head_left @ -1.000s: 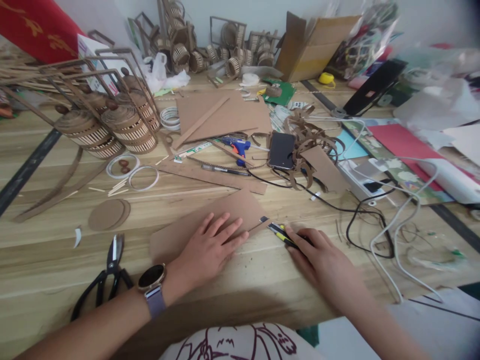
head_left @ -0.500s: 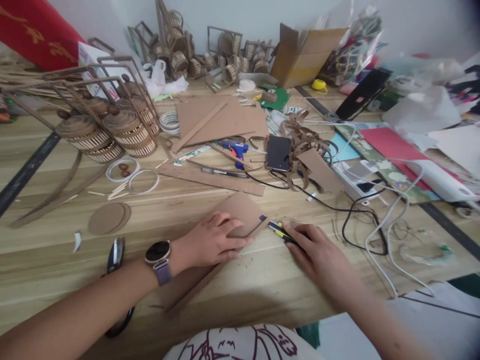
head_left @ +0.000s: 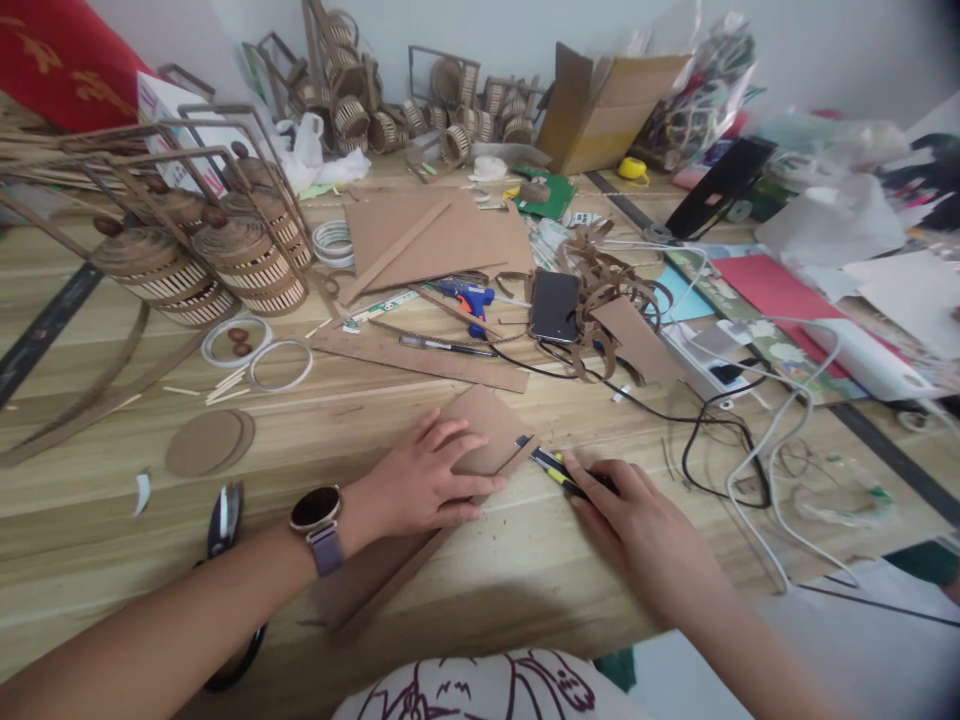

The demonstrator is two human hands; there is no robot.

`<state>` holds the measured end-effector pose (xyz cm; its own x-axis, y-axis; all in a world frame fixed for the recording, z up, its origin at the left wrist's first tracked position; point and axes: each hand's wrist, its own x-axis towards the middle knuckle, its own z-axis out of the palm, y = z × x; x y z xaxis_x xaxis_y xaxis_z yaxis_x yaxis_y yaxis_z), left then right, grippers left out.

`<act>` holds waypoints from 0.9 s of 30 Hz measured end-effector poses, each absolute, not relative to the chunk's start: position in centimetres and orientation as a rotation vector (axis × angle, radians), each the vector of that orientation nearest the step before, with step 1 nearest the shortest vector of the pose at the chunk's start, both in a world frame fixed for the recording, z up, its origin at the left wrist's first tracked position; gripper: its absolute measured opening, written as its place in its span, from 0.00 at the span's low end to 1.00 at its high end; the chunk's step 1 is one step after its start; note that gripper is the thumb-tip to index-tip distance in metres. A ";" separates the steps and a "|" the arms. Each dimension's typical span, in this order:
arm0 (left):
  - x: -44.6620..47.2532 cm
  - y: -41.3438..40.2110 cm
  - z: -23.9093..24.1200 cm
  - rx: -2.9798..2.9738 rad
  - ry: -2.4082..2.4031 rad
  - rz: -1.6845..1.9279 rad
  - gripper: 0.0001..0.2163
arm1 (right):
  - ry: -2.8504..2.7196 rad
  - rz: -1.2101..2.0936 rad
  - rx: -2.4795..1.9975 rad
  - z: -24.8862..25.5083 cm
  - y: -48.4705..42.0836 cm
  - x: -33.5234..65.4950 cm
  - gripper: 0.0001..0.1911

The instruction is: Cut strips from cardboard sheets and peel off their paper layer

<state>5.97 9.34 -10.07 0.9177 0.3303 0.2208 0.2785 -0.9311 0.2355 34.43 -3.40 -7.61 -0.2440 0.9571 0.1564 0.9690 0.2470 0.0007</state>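
Observation:
My left hand [head_left: 439, 480] lies flat with spread fingers on a piece of brown cardboard [head_left: 480, 415], pressing it to the table. On that wrist is a watch with a purple strap. My right hand [head_left: 634, 520] is closed around a black and yellow utility knife [head_left: 553, 468]. Its blade points left and reaches under or through a narrow cardboard strip [head_left: 517, 456] along the sheet's right edge; exactly how is hard to see. The strip's lower part runs beneath my left fingers. Part of the cardboard is hidden by my left hand and forearm.
Scissors [head_left: 225, 515] lie beside my left forearm, near cardboard discs [head_left: 202, 443]. Beyond the hands are a blue glue gun [head_left: 471, 297], a phone [head_left: 555, 306] and a pen [head_left: 442, 346]. Small lidded baskets [head_left: 247, 262] stand at left; cables [head_left: 694, 440] trail at right.
The view has shifted slightly. The knife in my right hand has moved very little, its blade still at the cardboard's edge. My left hand stays pressed in place.

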 end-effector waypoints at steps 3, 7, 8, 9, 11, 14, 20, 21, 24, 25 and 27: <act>6.0 9.3 -10.1 2.878 0.457 0.374 0.18 | -2.369 -0.186 -1.867 -7.7 -3.7 34.1 0.23; 6.0 9.3 -10.2 2.876 0.472 0.359 0.17 | -2.369 -0.191 -1.875 -7.9 -3.8 33.7 0.23; 6.0 9.3 -10.2 2.875 0.475 0.357 0.17 | -2.365 -0.185 -1.875 -8.0 -3.8 33.6 0.23; 6.0 9.2 -10.2 2.873 0.478 0.357 0.17 | -2.359 -0.178 -1.875 -8.1 -3.9 33.5 0.23; 6.1 9.2 -10.1 2.870 0.475 0.359 0.18 | -2.343 -0.173 -1.881 -8.3 -4.2 33.4 0.22; 6.1 9.2 -10.1 2.862 0.468 0.369 0.18 | -2.339 -0.188 -1.881 -8.5 -4.5 33.2 0.23; 6.1 9.3 -9.8 2.867 0.470 0.349 0.18 | -2.342 -0.151 -1.866 -8.4 -4.5 32.7 0.22; 6.1 9.3 -9.7 2.865 0.468 0.345 0.18 | -2.338 -0.151 -1.856 -8.4 -4.6 32.6 0.22; 6.1 9.3 -9.7 2.866 0.459 0.331 0.18 | -2.335 -0.169 -1.837 -8.5 -5.1 32.4 0.23; 6.1 9.3 -9.8 2.868 0.462 0.331 0.18 | -2.335 -0.170 -1.842 -8.5 -5.1 32.3 0.23; 6.1 9.2 -9.9 2.872 0.474 0.341 0.19 | -2.329 -0.162 -1.867 -8.6 -5.1 32.1 0.23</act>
